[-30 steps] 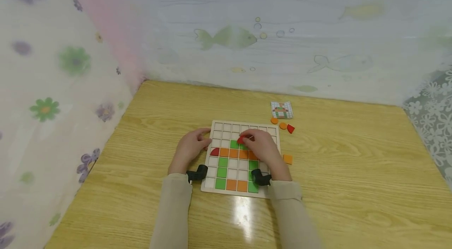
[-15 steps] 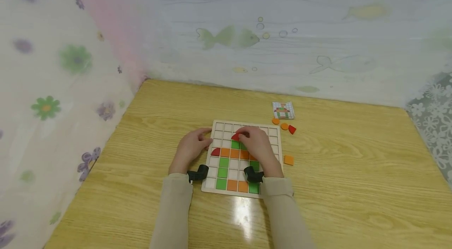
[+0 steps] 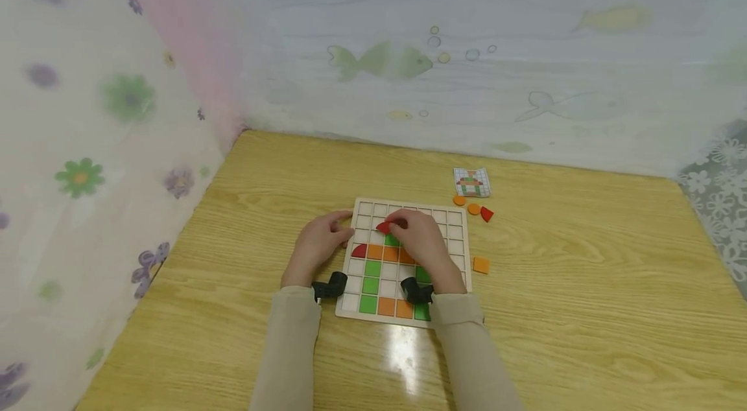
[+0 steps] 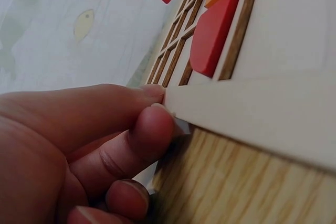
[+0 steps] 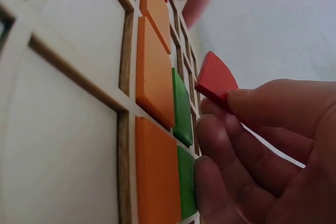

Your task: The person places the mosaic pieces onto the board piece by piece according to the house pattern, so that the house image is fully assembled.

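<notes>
My right hand (image 3: 421, 237) pinches a red quarter-circle tile (image 5: 216, 80) between thumb and fingers, over the wooden grid board (image 3: 389, 323). In the right wrist view the tile is tilted beside the green tiles (image 5: 182, 109) and orange tiles (image 5: 155, 82). My left hand (image 3: 318, 246) grips the board's left edge, its thumb and a finger meeting the rim in the left wrist view. Another red quarter-circle tile (image 3: 359, 251) lies in the grid at the left end of the orange row. Part of the grid is hidden by my right hand.
A small pattern card (image 3: 471, 183) lies beyond the board's far right corner. Near it are two orange round tiles (image 3: 474, 209) and a loose red quarter-circle tile (image 3: 487, 214). An orange square tile (image 3: 481, 265) sits to the board's right. A patterned wall (image 3: 373, 100) backs the table.
My right hand has moved left across the board with the red quarter-circle tile in its fingers. My left hand stays at the board's left edge.
</notes>
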Action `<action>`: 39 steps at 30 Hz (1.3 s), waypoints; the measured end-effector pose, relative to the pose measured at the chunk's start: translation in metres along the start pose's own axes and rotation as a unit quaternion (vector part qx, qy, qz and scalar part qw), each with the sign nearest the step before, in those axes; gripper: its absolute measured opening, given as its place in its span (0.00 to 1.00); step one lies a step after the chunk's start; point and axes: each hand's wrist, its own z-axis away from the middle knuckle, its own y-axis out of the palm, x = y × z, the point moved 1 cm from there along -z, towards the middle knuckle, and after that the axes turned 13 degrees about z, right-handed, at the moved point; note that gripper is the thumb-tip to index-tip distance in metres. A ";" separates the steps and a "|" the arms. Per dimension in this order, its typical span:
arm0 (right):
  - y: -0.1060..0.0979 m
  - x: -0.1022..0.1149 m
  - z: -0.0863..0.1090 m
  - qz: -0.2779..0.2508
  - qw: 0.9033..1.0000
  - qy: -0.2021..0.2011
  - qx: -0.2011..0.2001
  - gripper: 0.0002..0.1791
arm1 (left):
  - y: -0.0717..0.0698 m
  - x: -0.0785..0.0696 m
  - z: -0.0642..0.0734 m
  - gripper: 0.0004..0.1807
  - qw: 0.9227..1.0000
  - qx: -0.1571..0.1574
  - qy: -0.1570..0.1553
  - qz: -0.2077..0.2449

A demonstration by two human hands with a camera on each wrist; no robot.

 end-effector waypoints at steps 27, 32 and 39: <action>0.003 0.008 0.002 0.051 0.997 -0.054 0.015 0.07 | 0.001 -0.002 0.001 0.21 1.000 0.006 -0.011 0.011; 0.006 0.010 0.002 0.073 0.995 -0.062 0.015 0.07 | 0.000 -0.002 0.001 0.22 1.000 0.007 -0.009 0.012; 0.007 0.014 0.002 0.080 0.995 -0.063 0.006 0.06 | -0.001 -0.003 0.001 0.22 1.000 0.007 -0.008 0.007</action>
